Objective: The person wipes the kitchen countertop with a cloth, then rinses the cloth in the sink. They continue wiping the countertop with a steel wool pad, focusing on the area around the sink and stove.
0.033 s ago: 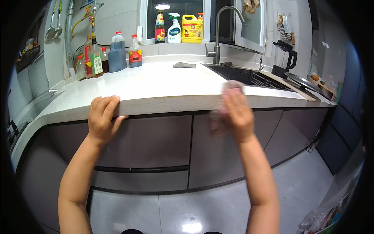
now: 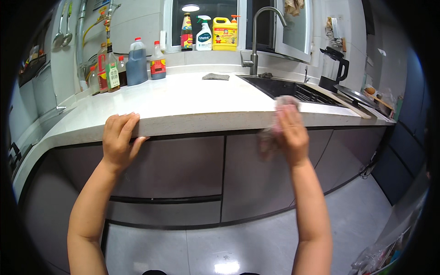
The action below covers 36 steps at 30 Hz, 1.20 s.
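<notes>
My right hand (image 2: 293, 135) presses a pinkish-grey cloth (image 2: 288, 101) against the front edge of the white countertop (image 2: 183, 98), just in front of the sink. Part of the cloth hangs down to the left of the palm, blurred by motion. Farther left, my left hand (image 2: 120, 140) rests on the same edge with no loose thing in it. Its fingertips lie on top and its thumb stretches out to the right against the front face. A folded grey cloth (image 2: 216, 77) lies at the back of the counter.
Several sauce bottles (image 2: 112, 71) and a blue jug (image 2: 136, 64) stand at the back left. The dark sink (image 2: 275, 87) with its tall faucet (image 2: 255, 46) is right of centre. A blender (image 2: 333, 68) and a pan lid (image 2: 355, 94) are farther right. Grey cabinets (image 2: 174, 165) lie below.
My right hand and the cloth have slid a little to the right along the counter edge. My left hand stays at the same spot on the edge.
</notes>
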Each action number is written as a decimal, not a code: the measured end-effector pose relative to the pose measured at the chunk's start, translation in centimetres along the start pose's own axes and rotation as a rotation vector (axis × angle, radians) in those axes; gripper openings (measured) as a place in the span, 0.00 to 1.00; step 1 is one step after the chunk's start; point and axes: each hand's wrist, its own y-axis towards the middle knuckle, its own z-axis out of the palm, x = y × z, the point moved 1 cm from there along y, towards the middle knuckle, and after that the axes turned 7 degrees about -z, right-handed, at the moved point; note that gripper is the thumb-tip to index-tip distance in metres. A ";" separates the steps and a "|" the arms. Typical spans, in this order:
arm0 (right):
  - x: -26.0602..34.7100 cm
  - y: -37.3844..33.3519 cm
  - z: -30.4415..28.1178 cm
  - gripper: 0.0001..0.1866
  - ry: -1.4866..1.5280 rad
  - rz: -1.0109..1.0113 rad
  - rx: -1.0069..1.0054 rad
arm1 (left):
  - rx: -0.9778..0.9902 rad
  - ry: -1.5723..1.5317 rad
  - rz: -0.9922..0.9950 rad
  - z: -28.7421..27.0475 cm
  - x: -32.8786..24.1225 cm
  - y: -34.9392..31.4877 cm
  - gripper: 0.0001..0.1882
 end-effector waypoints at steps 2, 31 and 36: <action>-3.9 -2.7 -2.5 0.28 -0.027 0.083 0.026 | -0.024 -0.026 0.018 0.1 -0.2 0.2 0.31; -17.5 -7.4 -1.3 0.28 -0.282 1.168 -0.264 | -0.038 -0.063 -0.040 0.8 -0.4 -0.3 0.29; 1.9 -0.3 4.8 0.29 -0.158 0.779 -0.301 | -0.072 -0.071 -0.055 1.3 -0.1 -0.5 0.28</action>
